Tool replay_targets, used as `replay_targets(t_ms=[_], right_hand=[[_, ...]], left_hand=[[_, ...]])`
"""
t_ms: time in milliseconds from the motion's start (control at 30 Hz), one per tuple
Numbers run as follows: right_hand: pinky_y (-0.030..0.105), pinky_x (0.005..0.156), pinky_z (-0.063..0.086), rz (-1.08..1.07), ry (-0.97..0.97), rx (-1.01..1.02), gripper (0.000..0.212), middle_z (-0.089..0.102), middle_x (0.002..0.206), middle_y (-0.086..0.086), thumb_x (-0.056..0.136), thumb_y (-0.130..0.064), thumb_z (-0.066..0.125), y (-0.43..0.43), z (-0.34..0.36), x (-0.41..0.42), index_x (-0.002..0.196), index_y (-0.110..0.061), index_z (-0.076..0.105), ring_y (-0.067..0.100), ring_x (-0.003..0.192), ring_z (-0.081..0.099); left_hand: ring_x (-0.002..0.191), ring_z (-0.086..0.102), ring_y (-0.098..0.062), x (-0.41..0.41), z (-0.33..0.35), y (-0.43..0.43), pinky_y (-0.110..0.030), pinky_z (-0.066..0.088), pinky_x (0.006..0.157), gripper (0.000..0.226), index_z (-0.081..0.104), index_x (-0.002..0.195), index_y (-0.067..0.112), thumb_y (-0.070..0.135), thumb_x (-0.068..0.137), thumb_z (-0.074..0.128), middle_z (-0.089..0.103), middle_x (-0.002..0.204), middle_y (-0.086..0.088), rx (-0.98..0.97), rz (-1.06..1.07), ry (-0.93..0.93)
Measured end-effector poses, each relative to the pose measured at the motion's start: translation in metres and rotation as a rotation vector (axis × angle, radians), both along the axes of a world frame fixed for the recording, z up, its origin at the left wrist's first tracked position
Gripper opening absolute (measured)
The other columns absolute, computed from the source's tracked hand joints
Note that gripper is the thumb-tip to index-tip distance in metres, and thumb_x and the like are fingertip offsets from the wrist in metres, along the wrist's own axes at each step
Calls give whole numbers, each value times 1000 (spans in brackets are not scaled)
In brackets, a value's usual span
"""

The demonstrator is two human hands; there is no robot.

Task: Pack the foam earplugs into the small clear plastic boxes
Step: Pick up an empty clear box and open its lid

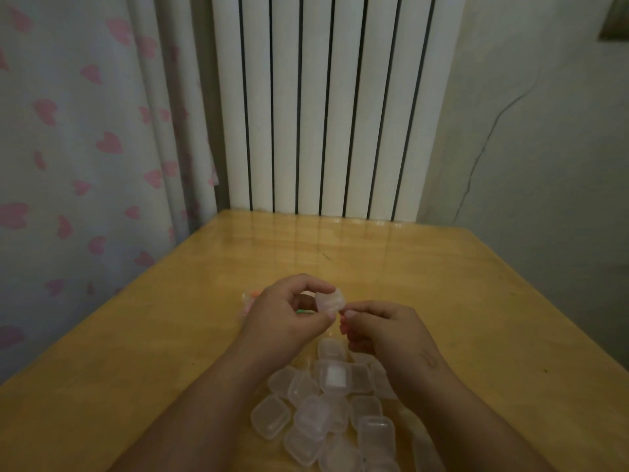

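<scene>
Box pile (323, 413) on table (442, 284), earplugs (250, 301) perhaps behind.

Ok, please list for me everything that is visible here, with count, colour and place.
held box: one, clear, between both hands above the table.
loose boxes: a pile, too overlapped to count, clear, on the table nearest the camera.
earplugs: a few, orange, pink and green, mostly hidden behind the left hand.
table: one, yellow wood.
radiator: one, white, behind the table.
curtain: one, pale with pink hearts, left.
wall: one, grey, cracked, right.
left hand: one, pinches the held box.
right hand: one, fingers curled at the box's right edge, grip unclear.
</scene>
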State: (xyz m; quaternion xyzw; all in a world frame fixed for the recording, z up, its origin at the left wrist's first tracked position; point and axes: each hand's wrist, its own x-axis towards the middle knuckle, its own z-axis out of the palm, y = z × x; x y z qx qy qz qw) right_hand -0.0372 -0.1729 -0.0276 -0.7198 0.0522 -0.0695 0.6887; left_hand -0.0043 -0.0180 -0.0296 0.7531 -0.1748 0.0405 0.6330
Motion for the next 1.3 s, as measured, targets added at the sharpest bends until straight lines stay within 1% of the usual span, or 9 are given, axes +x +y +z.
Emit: replay_targets(t_ms=[100,333,600,800,1000,1067,1167,1233,1300], right_hand=[[24,59,50,14,5,68,11,68,71,9,86,-10,67,0,0,-1,83,-5,76,13,65,62],[19,58,49,24,-38,-12,11,67,67,1,86,-17,70,-1,1,-2,83,-11,78,5,60,59],[23,57,48,55,2,-35,22,64,65,4,89,-20,66,-1,0,-2,78,-3,76,10,60,55],[26,61,49,38,-13,-118,18,65,67,3,87,-22,69,-3,0,-4,80,-7,76,10,60,56],[30,60,47,-6,-18,-191,12,63,62,-1,82,-16,69,0,2,-3,75,-10,75,10,58,54],[32,59,44,-57,-14,-229,12,61,60,-2,80,-17,68,0,2,-2,70,-12,73,10,57,51],[32,58,42,-108,-19,-245,16,60,59,-1,80,-18,68,-3,1,-1,67,-9,71,10,55,49],[31,58,44,-108,-10,-204,15,61,59,-3,82,-16,67,-4,2,-1,70,-9,72,9,55,51],[29,59,47,-98,-4,-161,13,64,63,-1,83,-11,65,-4,4,-1,73,-9,74,8,55,52]], left_hand=[[77,70,-9,-1,1,-1,-31,56,70,22,73,89,30,15,74,82,72,89,-2,40,16,-33],[73,73,-8,-3,1,-2,-20,56,63,26,70,95,23,8,77,79,74,86,-1,102,37,-74],[75,73,-6,-2,-1,-4,-18,54,64,26,70,94,28,12,77,80,73,92,0,97,45,-91],[77,70,0,-1,-5,-1,-29,60,72,21,74,96,30,22,78,80,74,85,7,204,90,-172],[87,68,-1,0,-8,-4,-29,60,75,18,67,87,34,27,76,81,71,102,13,266,117,-245],[79,67,0,-2,-6,-7,-25,58,68,13,65,82,27,28,78,77,71,88,10,287,135,-277],[65,64,-2,-4,-1,-8,-18,50,57,11,62,80,24,22,85,71,69,72,7,207,148,-270],[68,67,-8,-4,3,-6,-25,55,64,6,62,94,28,22,93,64,71,75,3,80,89,-173],[72,70,-15,-4,4,-4,-31,60,69,23,62,107,33,15,98,52,71,81,-4,-29,64,-90]])
